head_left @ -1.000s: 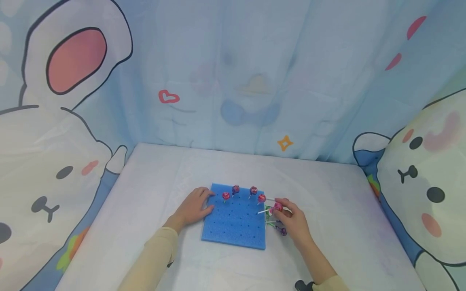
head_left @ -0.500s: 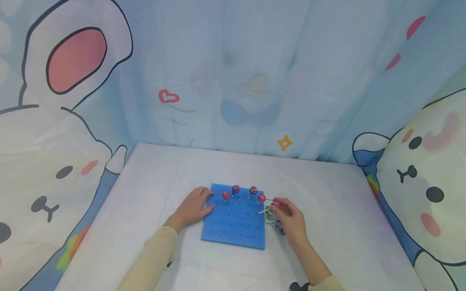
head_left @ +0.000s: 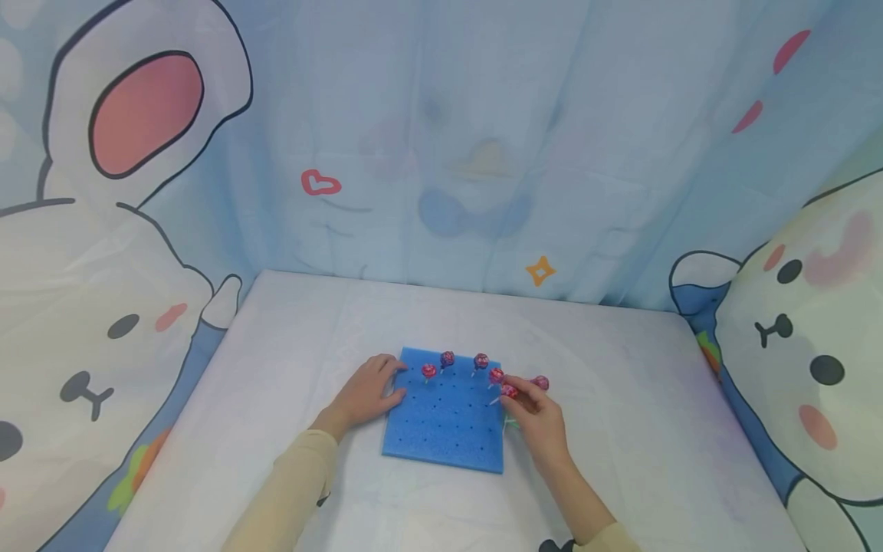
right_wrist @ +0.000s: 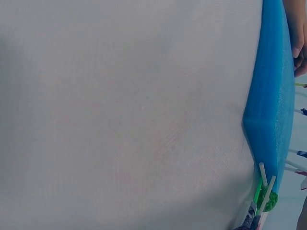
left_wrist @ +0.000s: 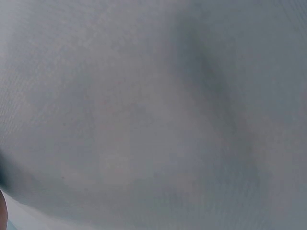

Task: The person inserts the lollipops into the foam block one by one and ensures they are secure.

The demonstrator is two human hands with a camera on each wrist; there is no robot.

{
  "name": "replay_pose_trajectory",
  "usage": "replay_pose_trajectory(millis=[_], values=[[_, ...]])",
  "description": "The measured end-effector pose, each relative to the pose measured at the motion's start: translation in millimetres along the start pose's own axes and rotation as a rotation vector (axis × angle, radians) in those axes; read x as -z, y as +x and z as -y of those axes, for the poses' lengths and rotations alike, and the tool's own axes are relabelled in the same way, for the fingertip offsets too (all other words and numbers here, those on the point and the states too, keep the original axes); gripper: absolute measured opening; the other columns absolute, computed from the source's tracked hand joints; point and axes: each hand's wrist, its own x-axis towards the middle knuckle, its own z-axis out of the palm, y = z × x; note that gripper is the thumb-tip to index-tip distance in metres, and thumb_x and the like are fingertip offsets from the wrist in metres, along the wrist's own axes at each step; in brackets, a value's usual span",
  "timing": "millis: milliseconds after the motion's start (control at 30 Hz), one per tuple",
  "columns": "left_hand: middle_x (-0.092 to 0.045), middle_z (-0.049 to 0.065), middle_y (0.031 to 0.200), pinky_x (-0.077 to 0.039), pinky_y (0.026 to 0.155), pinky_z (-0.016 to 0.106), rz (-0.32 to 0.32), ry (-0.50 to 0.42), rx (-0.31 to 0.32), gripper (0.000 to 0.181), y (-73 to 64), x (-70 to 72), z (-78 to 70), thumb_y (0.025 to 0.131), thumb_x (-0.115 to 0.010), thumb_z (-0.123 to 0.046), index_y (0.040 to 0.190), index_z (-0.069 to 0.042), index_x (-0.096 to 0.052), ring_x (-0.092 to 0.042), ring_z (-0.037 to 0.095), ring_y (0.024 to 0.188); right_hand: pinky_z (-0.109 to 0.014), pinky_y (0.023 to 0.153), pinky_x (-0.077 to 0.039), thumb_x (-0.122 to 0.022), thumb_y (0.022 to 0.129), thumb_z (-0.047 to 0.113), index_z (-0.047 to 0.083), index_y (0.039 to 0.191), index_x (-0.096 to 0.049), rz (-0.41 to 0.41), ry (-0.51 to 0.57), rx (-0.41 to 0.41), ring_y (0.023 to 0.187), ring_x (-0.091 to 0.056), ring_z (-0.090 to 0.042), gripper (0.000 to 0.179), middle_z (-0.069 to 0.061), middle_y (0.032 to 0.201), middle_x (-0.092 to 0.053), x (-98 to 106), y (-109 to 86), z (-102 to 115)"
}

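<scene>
A blue foam board [head_left: 441, 422] with rows of small holes lies on the table. My left hand [head_left: 366, 393] rests along its left edge, fingers extended onto the top. Between thumb and fingers, my right hand [head_left: 541, 425] pinches a pink-wrapped lollipop [head_left: 509, 392] by its head. Its white stick slants down-left over the board's right side. Several lollipops stand in the board's far part: a red one [head_left: 428, 371], a dark one [head_left: 447, 358], another dark red one [head_left: 480, 361] and a pink one [head_left: 496, 376] right beside my right fingertips.
A pink lollipop [head_left: 541, 382] lies on the table behind my right hand. A green lollipop [right_wrist: 268, 199] and dark-wrapped ones lie by the board's right edge, mostly hidden in the head view. Pale cloth [left_wrist: 144, 120] fills most of the left wrist view.
My right hand has moved left with the pink-wrapped lollipop, from beside the board to over its right edge. The left hand and the board have stayed put.
</scene>
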Motion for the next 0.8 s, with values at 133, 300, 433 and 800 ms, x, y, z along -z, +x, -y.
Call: replay_pose_trajectory(millis=[133,300,433,800], values=[[-0.054,0.005,0.127,-0.04,0.107,0.04,-0.001,-0.001,0.0,0.043,-0.2,0.9,-1.1,0.094,-0.059,-0.04,0.13,-0.016,-0.055,-0.049,0.022,0.124,-0.016,0.087,-0.05,-0.069,0.092,0.012,0.015,0.125,-0.065,0.011,0.009,0.008,0.12,-0.057,-0.021,0.034,-0.005,0.129,-0.06,0,-1.8,-1],[-0.054,0.006,0.127,-0.04,0.108,0.04,-0.005,-0.002,-0.004,0.043,-0.5,2.4,-2.1,0.093,-0.06,-0.038,0.13,-0.016,-0.055,-0.049,0.023,0.124,-0.016,0.088,-0.05,-0.069,0.091,0.009,0.016,0.125,-0.065,0.031,0.025,0.047,0.118,-0.057,-0.02,0.034,-0.003,0.128,-0.06,-3,-2.1,-1],[-0.054,0.006,0.127,-0.039,0.108,0.04,0.0,0.003,-0.001,0.043,-0.1,2.6,-1.9,0.094,-0.06,-0.039,0.13,-0.015,-0.055,-0.049,0.023,0.124,-0.018,0.09,-0.049,-0.068,0.091,0.008,0.015,0.126,-0.065,0.063,0.019,0.068,0.122,-0.056,-0.019,0.036,-0.003,0.13,-0.06,-6,-1.3,-2],[-0.054,0.006,0.127,-0.039,0.108,0.04,0.0,-0.002,-0.006,0.043,-0.2,1.1,-0.8,0.094,-0.06,-0.038,0.13,-0.015,-0.055,-0.049,0.023,0.123,-0.026,0.095,-0.048,-0.069,0.092,0.018,0.016,0.127,-0.065,0.07,-0.031,0.045,0.124,-0.056,-0.02,0.035,-0.003,0.131,-0.061,-18,-1.0,-1]])
